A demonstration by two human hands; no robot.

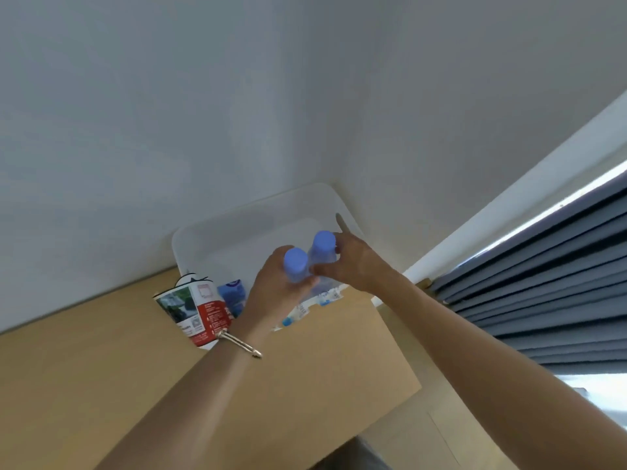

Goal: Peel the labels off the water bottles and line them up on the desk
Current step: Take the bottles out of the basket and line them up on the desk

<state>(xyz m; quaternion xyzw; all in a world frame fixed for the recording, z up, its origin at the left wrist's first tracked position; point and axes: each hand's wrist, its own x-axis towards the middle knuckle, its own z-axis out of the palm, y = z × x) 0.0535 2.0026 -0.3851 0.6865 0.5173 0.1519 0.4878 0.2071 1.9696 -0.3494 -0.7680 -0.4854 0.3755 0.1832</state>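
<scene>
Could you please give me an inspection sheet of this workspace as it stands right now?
Surface: wooden desk set into a wall corner.
Job's things: two blue-capped water bottles, left bottle and right bottle, held at the front of the white bin; labels appear still on.
Clutter: red-and-white labelled container beside the bin; blue item at the bin's front wall.
Grips: left hand holds the left bottle; right hand holds the right bottle, index finger raised.
Cables: nothing seen.
Surroundings: white walls; grey pleated curtain on the right.
</scene>
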